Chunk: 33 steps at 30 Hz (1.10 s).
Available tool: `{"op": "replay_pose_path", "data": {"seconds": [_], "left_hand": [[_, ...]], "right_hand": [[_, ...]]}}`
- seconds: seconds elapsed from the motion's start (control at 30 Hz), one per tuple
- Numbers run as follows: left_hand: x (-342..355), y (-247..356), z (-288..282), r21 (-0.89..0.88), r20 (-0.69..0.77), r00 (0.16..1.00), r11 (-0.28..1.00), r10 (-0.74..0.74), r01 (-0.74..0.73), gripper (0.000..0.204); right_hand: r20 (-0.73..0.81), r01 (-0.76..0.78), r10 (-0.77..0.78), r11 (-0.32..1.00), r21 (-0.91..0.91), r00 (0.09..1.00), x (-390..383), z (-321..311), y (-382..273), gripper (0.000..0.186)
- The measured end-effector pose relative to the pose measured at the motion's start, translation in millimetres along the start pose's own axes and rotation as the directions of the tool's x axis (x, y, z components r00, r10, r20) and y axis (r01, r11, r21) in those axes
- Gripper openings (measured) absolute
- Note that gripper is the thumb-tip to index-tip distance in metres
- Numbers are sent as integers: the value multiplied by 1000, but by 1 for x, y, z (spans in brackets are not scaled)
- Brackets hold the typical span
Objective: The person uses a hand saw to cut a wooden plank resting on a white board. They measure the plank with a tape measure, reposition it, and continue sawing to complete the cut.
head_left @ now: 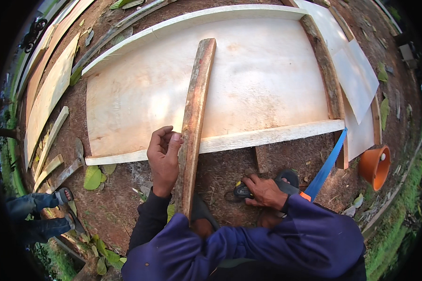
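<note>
A rough wooden batten lies crosswise over the near rail of a plywood panel framed with wood, its near end reaching back toward my lap. My left hand is beside the batten's left side, fingers curled and thumb bent in close to them. Anything small between those fingertips cannot be made out. Low over the soil, my right hand grips a black and yellow tape measure. A handsaw with a blue blade and orange handle part leans by my right forearm, its tip at the panel's near right corner.
The pale plywood panel spans the ground ahead. An orange bucket stands at the right, near another plywood sheet. Boards and short offcuts lie at the left. Another person's legs show at the lower left.
</note>
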<state>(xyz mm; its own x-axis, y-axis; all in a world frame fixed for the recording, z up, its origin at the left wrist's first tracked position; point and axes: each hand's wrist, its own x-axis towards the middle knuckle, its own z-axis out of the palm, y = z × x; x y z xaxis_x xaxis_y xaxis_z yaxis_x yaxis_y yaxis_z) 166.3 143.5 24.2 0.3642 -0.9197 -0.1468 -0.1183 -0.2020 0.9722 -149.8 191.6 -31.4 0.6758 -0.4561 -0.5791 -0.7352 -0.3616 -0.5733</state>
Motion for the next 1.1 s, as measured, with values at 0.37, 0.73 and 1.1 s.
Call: {"op": "replay_pose_path", "data": {"seconds": [0.37,0.73,1.1], "left_hand": [[-68,-14,56,-66,842,517,924,-151,377,61],[-57,-13,38,165,721,579,906,-381,390,58],[-81,-11,54,284,758,607,959,-238,21,38]], "right_hand": [[-490,671,-746,645,-365,451,8,-56,-11,55],[-264,215,-25,657,723,964,12,-33,-5,54],[38,-3,-75,421,907,997,30,-19,8,37]]}}
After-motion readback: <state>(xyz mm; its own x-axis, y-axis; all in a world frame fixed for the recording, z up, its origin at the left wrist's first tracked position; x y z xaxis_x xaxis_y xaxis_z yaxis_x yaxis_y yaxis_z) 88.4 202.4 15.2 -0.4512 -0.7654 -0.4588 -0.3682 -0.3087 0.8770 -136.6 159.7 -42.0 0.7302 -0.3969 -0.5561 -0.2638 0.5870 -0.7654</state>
